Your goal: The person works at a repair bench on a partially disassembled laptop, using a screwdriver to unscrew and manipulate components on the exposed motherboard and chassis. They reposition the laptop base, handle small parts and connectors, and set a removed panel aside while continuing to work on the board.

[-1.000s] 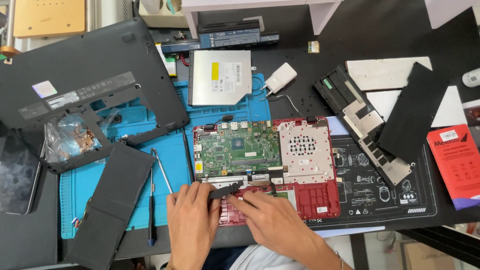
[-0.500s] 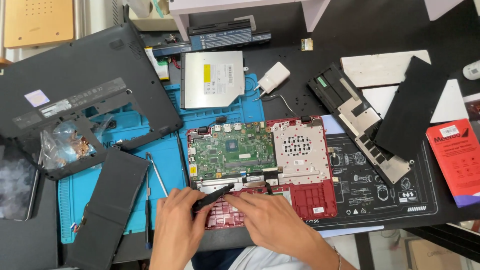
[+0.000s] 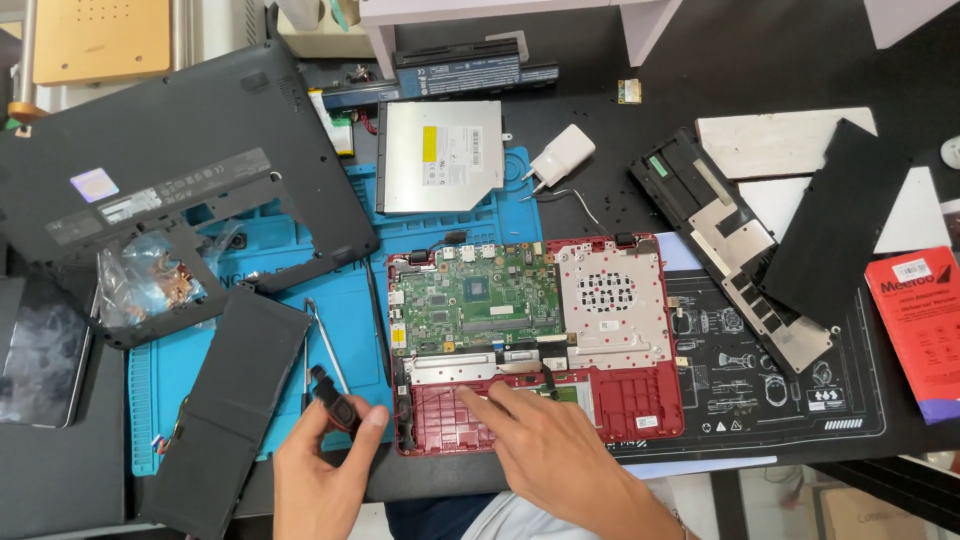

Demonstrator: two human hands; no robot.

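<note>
The left hand (image 3: 318,478) pinches a small black part with a thin red edge (image 3: 333,404) in a closed grip between thumb and fingertips. It holds the part up over the smooth blue rubber mat (image 3: 350,320), just left of the open red laptop shell (image 3: 640,400). The right hand (image 3: 545,450) lies flat and open on the ribbed red plastic at the near edge of the shell, and its pointing finger touches a spot below the green circuit board (image 3: 475,300). Beside the board sits a pale metal plate full of tiny round holes (image 3: 610,300). Shiny thin tweezers (image 3: 318,340) lie on the mat near the left hand. A flat black battery pack (image 3: 225,400) rests slanted at the mat's left side. A square silver disc drive (image 3: 437,155) lies farther back on the dark bench (image 3: 700,60).
</note>
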